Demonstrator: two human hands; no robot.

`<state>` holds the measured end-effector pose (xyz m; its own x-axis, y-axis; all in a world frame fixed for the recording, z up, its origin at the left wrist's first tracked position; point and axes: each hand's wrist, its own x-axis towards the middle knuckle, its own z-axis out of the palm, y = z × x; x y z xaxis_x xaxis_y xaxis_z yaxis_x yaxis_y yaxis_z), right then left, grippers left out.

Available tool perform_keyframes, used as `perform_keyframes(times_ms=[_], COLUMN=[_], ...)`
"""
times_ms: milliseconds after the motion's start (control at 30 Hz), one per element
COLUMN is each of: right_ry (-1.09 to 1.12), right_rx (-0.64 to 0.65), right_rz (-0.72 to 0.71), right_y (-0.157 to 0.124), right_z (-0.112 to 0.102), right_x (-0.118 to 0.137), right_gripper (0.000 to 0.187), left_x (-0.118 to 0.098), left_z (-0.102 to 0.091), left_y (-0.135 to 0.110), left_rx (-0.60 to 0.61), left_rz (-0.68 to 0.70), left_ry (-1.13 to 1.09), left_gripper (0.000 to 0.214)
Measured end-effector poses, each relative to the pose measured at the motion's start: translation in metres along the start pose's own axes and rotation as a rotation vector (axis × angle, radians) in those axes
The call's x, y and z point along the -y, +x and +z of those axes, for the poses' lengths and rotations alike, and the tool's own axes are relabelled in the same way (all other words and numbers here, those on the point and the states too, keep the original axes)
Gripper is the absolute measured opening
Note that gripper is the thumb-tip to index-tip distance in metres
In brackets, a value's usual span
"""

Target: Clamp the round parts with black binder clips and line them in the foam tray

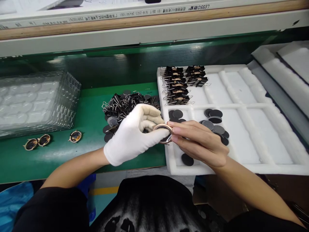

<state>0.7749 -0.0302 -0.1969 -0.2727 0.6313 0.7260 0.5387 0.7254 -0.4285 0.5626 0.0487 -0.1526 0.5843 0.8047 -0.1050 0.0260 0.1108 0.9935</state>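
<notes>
My left hand [135,135], in a white glove, is closed on a round gold-rimmed piece [158,126] with a dark inside. Its thumb lies across the ring. From the right, my bare right hand [201,140] pinches the same rim between thumb and fingers. Behind the glove is a heap of black binder clips [127,103] mixed with dark grey discs [112,121]. The palm side of the glove and whatever else lies in it are partly hidden.
A white foam tray [256,105] on the right holds rows of clipped gold pieces [177,85] and loose black discs [215,113]. Stacked clear plastic trays [38,103] stand left. Near them lie gold-framed round lens pieces [44,140] and a single one [75,136] on the green table [96,96].
</notes>
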Motion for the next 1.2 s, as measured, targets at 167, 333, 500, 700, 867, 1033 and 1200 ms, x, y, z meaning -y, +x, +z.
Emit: perform_keyframes(times_ms=[167,333,500,700,867,1033,1200], right_ry=[-0.042,-0.028,0.033,-0.055,-0.023,0.185,0.582], right_rx=[-0.027,-0.01,-0.034,0.076,0.055,-0.148,-0.24], right_rz=[0.001,0.066,0.113,0.021,-0.013,0.42,0.9], right_y=[0.015,0.013,0.009,0.017,0.017,0.014,0.021], right_z=[0.003,0.003,0.005,0.001,0.007,0.016,0.013], right_x=[0.008,0.009,0.003,-0.003,-0.012,-0.016,-0.019], right_gripper=[0.071,0.072,0.073,0.044,0.037,0.026,0.02], left_x=[0.002,0.003,0.002,0.005,-0.007,-0.013,0.006], left_z=[-0.004,-0.009,-0.009,-0.008,-0.031,-0.048,-0.041], left_y=[0.004,0.007,0.004,0.007,0.013,0.01,0.006], left_rx=[-0.001,-0.011,0.154,0.192,0.376,0.571,0.633], left_rz=[-0.01,0.095,-0.047,-0.107,0.15,0.43,0.494], left_ry=[0.06,0.224,0.19,0.208,0.776,1.512,1.723], left_gripper=[0.035,0.017,0.037,0.031,0.033,0.045,0.023])
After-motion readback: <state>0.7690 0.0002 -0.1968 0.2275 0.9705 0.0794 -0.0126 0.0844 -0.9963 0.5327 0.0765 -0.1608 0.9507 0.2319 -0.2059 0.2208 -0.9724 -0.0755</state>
